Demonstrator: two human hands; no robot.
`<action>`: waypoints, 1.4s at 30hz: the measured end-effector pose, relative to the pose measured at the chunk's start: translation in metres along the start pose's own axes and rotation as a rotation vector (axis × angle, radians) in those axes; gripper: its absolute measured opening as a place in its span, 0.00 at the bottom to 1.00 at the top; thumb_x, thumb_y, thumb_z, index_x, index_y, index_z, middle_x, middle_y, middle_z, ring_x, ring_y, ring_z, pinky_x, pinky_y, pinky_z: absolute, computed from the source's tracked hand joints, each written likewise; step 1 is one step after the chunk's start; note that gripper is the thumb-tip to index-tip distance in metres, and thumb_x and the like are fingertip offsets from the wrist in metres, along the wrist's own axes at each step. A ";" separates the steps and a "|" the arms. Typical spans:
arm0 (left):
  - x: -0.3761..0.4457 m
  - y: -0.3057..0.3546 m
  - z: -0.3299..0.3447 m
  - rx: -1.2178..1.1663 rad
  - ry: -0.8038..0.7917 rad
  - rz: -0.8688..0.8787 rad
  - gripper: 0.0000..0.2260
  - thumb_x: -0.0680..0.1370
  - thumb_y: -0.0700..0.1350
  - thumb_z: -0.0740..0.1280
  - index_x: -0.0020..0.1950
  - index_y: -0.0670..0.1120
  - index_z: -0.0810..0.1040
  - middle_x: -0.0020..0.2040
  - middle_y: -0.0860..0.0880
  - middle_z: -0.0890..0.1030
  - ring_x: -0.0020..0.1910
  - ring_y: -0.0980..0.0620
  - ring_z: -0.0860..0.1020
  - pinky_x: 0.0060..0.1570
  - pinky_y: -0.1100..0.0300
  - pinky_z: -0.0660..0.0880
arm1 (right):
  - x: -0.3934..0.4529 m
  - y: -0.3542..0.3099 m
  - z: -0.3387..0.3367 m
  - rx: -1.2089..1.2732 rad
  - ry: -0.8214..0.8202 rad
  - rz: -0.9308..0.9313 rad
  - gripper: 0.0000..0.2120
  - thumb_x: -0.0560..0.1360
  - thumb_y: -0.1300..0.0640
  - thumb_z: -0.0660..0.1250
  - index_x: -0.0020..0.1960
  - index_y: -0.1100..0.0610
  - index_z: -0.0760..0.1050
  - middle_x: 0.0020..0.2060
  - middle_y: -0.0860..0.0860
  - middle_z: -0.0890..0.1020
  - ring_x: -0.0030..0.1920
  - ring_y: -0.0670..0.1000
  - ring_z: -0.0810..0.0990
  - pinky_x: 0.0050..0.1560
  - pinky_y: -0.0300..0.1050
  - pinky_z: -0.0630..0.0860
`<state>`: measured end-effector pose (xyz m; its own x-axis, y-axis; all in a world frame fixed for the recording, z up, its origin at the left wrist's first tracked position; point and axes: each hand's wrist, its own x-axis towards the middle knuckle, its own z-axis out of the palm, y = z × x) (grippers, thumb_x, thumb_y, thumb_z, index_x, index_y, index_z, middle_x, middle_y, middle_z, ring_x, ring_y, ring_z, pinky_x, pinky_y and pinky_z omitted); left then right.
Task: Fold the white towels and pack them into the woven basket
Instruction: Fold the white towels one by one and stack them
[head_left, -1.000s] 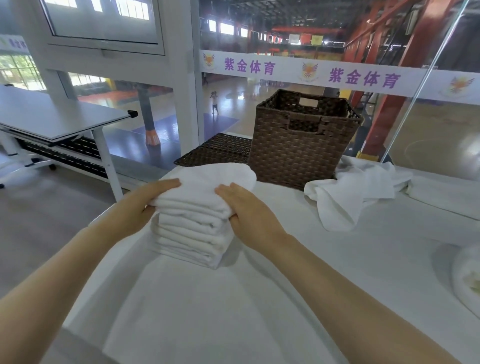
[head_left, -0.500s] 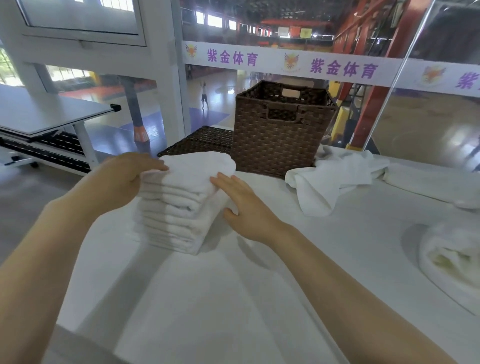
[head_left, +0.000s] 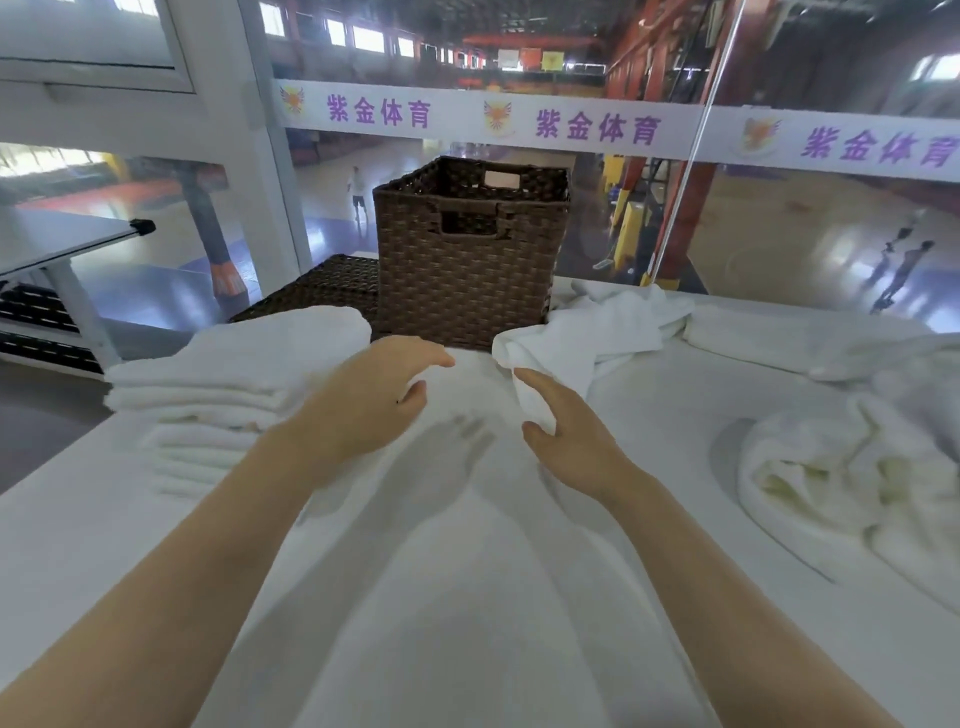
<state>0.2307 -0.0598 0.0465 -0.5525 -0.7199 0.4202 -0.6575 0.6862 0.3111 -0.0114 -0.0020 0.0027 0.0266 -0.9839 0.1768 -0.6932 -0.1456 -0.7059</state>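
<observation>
A stack of folded white towels (head_left: 218, 395) sits at the left of the white table. The brown woven basket (head_left: 467, 270) stands at the far edge, open at the top. My left hand (head_left: 363, 405) hovers over the table in front of the basket, fingers loosely spread, holding nothing. My right hand (head_left: 571, 436) is open beside it, its fingertips at the near corner of a crumpled white towel (head_left: 592, 338) that lies to the right of the basket. Whether the fingers touch that corner is unclear. A rumpled heap of towels (head_left: 841, 467) lies at the right.
The basket's flat woven lid (head_left: 322, 291) lies left of the basket behind the stack. More white cloth (head_left: 810, 338) runs along the far right edge. The table (head_left: 467, 597) is covered in white cloth. A glass wall stands behind, and a grey desk (head_left: 62, 244) at far left.
Both hands have let go of the folded stack and moved right, to the space in front of the basket. The view has swung right, so the stack now sits left.
</observation>
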 end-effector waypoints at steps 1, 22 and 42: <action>0.005 0.006 0.016 -0.014 -0.027 0.000 0.18 0.78 0.37 0.62 0.67 0.49 0.76 0.67 0.52 0.76 0.68 0.53 0.69 0.67 0.68 0.57 | -0.003 0.012 -0.004 -0.003 0.029 0.035 0.28 0.79 0.59 0.62 0.77 0.47 0.60 0.74 0.44 0.64 0.73 0.44 0.61 0.69 0.37 0.58; 0.102 0.031 0.211 0.084 -0.001 -0.367 0.18 0.75 0.59 0.67 0.64 0.56 0.76 0.64 0.51 0.74 0.61 0.47 0.71 0.61 0.53 0.66 | 0.061 0.125 -0.002 -0.135 0.337 0.297 0.27 0.75 0.41 0.64 0.71 0.44 0.61 0.59 0.41 0.76 0.59 0.48 0.75 0.54 0.48 0.75; 0.105 0.040 0.195 -0.516 0.199 -0.215 0.06 0.79 0.48 0.66 0.43 0.57 0.74 0.37 0.61 0.77 0.35 0.58 0.76 0.35 0.71 0.68 | 0.080 0.128 -0.033 0.949 0.595 0.422 0.12 0.78 0.53 0.67 0.61 0.52 0.75 0.52 0.55 0.84 0.48 0.54 0.85 0.46 0.47 0.83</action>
<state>0.0464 -0.1279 -0.0633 -0.2951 -0.8494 0.4375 -0.3823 0.5246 0.7607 -0.1220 -0.0961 -0.0506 -0.5863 -0.8064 -0.0770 0.2475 -0.0878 -0.9649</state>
